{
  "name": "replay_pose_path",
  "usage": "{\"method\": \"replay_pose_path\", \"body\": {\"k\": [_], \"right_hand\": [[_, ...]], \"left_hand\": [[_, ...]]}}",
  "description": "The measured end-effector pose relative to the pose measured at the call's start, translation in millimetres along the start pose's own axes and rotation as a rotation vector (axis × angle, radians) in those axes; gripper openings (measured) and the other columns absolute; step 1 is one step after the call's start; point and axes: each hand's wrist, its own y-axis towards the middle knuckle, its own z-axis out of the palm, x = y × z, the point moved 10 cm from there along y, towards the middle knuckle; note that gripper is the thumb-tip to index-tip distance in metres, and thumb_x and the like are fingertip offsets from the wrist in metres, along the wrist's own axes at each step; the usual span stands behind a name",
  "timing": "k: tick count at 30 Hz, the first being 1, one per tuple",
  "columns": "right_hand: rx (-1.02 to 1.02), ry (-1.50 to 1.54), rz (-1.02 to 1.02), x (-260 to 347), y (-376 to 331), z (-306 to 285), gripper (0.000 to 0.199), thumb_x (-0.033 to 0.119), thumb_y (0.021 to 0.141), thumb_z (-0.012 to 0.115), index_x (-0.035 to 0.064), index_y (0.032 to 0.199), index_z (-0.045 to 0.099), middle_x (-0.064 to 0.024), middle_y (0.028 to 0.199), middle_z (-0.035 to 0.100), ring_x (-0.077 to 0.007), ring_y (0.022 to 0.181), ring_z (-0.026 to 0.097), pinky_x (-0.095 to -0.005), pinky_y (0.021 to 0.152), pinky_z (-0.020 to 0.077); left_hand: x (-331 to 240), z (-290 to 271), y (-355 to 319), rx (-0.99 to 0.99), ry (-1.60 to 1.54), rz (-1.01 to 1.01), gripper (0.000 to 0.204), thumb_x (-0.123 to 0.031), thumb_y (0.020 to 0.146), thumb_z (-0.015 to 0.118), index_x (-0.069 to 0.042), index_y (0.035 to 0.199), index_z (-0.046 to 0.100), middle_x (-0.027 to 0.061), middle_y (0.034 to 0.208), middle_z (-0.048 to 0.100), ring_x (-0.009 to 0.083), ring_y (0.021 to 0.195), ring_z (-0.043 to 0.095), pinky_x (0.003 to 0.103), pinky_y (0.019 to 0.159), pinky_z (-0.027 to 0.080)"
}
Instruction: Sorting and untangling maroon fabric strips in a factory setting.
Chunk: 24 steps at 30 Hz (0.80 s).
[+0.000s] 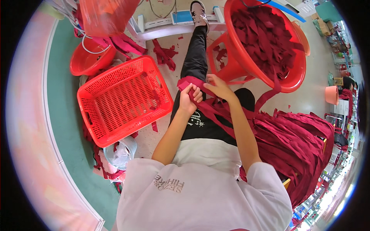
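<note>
Above my lap, my left hand [189, 99] is closed in a fist on a crimson fabric strip [189, 82], whose folded part rises over the knuckles. My right hand [219, 87] is just to its right, with fingers bent and apart, close against the folded cloth; its fingertips are partly hidden. Long crimson strips [214, 115] run from there across my black trousers toward a large heap of strips [289, 142] on the right. Another strip [271, 92] hangs from a red tub [295, 82] filled with crimson strips.
An open red plastic basket [125, 100] stands left, with a few scraps inside. Behind it is a red basin [90, 57]; below it, a small bin [122, 152] with a plastic bag. A red stool [227, 69] supports the tub. Scraps [165, 54] litter the floor near a metal frame [169, 30].
</note>
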Motion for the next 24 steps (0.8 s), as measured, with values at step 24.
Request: {"method": "replay_pose_path", "body": {"k": [24], "right_hand": [[0.274,0.782,0.458,96.5,-68.4,17.6,0.019,0.015,0.096,0.058,0.0011,0.108,0.062,-0.0042,0.075,0.065,-0.0092,0.052,0.058,-0.0206,0.044,0.0441]], "left_hand": [[-7.0,-1.4,-9.4,-0.123,-0.082,-0.014,0.078,-0.077,0.090,0.025,-0.007,0.091,0.059,0.0003,0.063,0.046,0.0148,0.055,0.045,0.028,0.055,0.040]]}}
